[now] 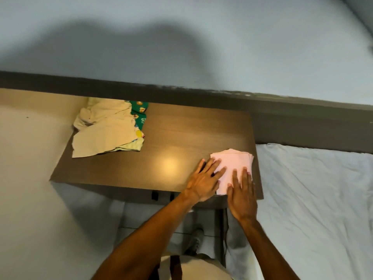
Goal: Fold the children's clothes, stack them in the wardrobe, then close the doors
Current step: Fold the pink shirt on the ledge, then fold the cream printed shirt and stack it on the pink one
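Note:
A folded pink garment lies at the near right corner of a brown wooden table. My left hand rests flat with fingers spread on the garment's left edge. My right hand lies flat on its near edge, fingers apart. Neither hand grips the cloth. At the table's far left sits a loose pile of clothes: a cream piece on top, a green printed piece peeking out behind it. No wardrobe is in view.
A bed with a white sheet adjoins the table on the right. A dark headboard strip runs along the pale wall behind. Light floor lies to the left and below, where my shoe shows.

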